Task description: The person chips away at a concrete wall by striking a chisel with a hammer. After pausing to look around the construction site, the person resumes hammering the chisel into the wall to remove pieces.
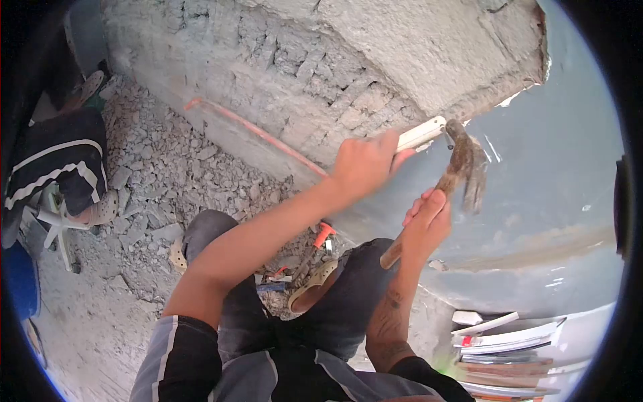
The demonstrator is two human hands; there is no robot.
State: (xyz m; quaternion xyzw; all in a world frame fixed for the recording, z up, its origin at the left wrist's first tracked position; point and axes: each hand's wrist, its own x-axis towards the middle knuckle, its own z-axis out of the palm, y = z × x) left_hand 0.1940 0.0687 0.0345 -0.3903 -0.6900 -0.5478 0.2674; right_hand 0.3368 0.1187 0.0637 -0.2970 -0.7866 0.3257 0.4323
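My left hand (365, 164) is closed around a white strip (422, 134), which points up and right across the broken edge of the plaster wall (402, 47). In my right hand (429, 218) is a claw hammer (460, 157), gripped by its wooden handle. The hammer's head, smeared by motion, is right beside the strip's far end. An orange-red bar (261, 137) slants along the wall's foot, its lower end near my left wrist. Between my legs lies a chisel with an orange grip (324, 234).
Grey rubble (194, 157) covers the floor along the wall. At the left a person in dark striped shorts (60, 161) is close to a white chair base (57, 224). A smooth grey surface (536, 181) spans the right, with stacked strips (509, 358) below it.
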